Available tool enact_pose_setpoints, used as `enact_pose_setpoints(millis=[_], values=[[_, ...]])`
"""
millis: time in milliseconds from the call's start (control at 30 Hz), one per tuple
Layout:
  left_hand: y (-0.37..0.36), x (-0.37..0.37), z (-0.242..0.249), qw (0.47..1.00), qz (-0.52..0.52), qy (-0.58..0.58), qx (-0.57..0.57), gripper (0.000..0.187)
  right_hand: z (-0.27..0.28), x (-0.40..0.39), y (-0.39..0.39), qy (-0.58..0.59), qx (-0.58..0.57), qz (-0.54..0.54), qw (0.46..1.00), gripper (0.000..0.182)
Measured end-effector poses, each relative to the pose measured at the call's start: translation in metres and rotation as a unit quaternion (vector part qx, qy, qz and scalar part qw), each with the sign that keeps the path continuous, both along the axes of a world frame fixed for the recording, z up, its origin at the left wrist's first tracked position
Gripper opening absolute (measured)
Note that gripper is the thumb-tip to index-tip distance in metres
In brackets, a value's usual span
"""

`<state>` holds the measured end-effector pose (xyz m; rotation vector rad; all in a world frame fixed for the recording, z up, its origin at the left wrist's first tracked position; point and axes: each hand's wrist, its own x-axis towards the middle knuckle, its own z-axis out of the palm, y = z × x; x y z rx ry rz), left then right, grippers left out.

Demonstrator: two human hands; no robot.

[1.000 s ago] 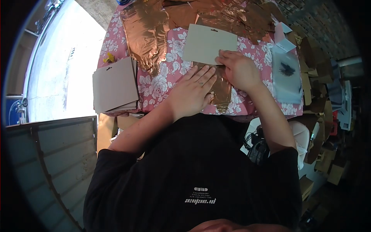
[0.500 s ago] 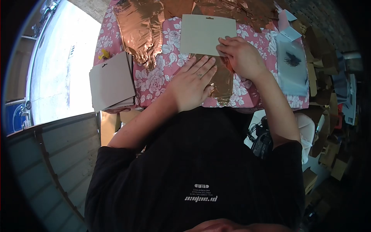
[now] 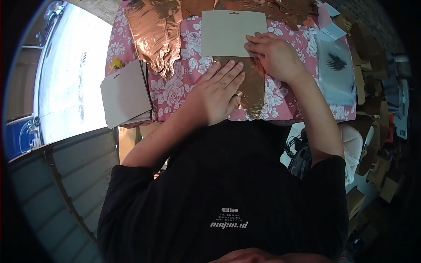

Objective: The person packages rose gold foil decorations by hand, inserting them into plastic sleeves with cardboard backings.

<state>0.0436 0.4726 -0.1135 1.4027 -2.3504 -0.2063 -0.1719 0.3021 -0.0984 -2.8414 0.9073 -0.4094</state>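
Observation:
A pale grey card [image 3: 226, 33] with a hang slot in its top edge lies on the table. Its lower edge overlaps a flat copper-coloured foil piece [image 3: 252, 87]. My left hand [image 3: 215, 92] rests palm down on this foil, fingers stretched out and slightly apart. At the card's lower right corner is my right hand [image 3: 280, 59], with bent fingers over the card; its thumb is partly hidden. Another shiny copper foil piece [image 3: 155, 30], with narrow ends towards me, lies to the left.
A stack of similar cards [image 3: 127, 94] sits at the table's left edge. More copper foil [image 3: 280, 11] covers the far side. On the right are a clear plastic bag [image 3: 335, 83] with dark items and a small white box [image 3: 330, 24]. Cardboard boxes [image 3: 390, 186] crowd beyond the table.
The view has tilted slightly. The card and my right hand appear a little higher in the picture, while my left hand stays on the foil.

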Motion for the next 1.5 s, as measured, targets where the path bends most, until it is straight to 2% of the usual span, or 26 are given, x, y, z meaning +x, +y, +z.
enact_pose_setpoints(millis=[467, 533, 633, 733, 767, 800, 867, 967, 1100, 1200, 1267, 1300, 1400, 1467, 1500], values=[[-0.002, 0.002, 0.0, 1.0, -0.012, 0.008, 0.014, 0.058, 0.0, 0.0, -0.001, 0.032, -0.015, 0.003, 0.999, 0.031], [-0.002, 0.002, 0.005, 0.997, -0.01, 0.072, 0.009, 0.057, -0.002, 0.0, -0.001, 0.028, -0.019, 0.004, 0.999, 0.031], [-0.01, 0.009, 0.02, 0.996, 0.039, 0.077, -0.018, 0.053, -0.001, -0.001, -0.001, 0.031, -0.025, 0.004, 0.999, 0.03], [-0.048, 0.038, 0.027, 0.99, 0.018, 0.133, -0.032, 0.05, -0.004, -0.003, 0.0, 0.038, -0.031, 0.006, 0.999, 0.03], [-0.065, 0.038, 0.042, 0.996, 0.027, 0.074, -0.051, 0.045, -0.004, -0.002, -0.001, 0.037, -0.039, 0.007, 0.999, 0.03], [-0.082, 0.043, 0.036, 0.995, 0.03, 0.073, -0.052, 0.045, -0.004, -0.002, -0.001, 0.036, -0.039, 0.01, 0.999, 0.03], [-0.116, 0.054, 0.019, 0.997, -0.038, 0.03, -0.065, 0.038, -0.003, -0.001, -0.001, 0.031, -0.034, 0.006, 0.999, 0.03], [-0.136, 0.057, 0.003, 0.997, -0.073, -0.022, -0.03, 0.034, -0.004, -0.002, -0.001, 0.021, -0.035, 0.011, 0.999, 0.029], [-0.147, 0.062, 0.002, 0.996, -0.094, -0.006, -0.003, 0.037, -0.002, -0.004, 0.005, 0.025, -0.028, -0.011, 0.999, 0.029], [-0.148, 0.063, -0.002, 0.996, -0.082, -0.035, 0.006, 0.037, -0.005, -0.007, 0.008, -0.004, -0.035, 0.004, 0.999, 0.029], [-0.148, 0.063, -0.004, 0.996, -0.074, -0.045, 0.004, 0.037, -0.002, -0.013, 0.025, -0.107, -0.07, 0.002, 0.992, 0.029], [-0.148, 0.063, -0.005, 0.996, -0.073, -0.043, 0.005, 0.037, 0.003, -0.017, 0.034, -0.105, -0.07, 0.003, 0.992, 0.029], [-0.148, 0.062, -0.006, 0.997, -0.063, -0.041, 0.011, 0.037, 0.013, -0.033, 0.058, -0.102, -0.006, 0.017, 0.995, 0.037], [-0.148, 0.063, -0.004, 0.997, -0.066, -0.04, 0.015, 0.037, 0.011, -0.038, 0.07, -0.063, 0.047, 0.049, 0.996, 0.052], [-0.148, 0.063, -0.004, 0.997, -0.068, -0.038, 0.014, 0.037, 0.015, -0.039, 0.076, -0.062, 0.046, 0.048, 0.996, 0.052]])
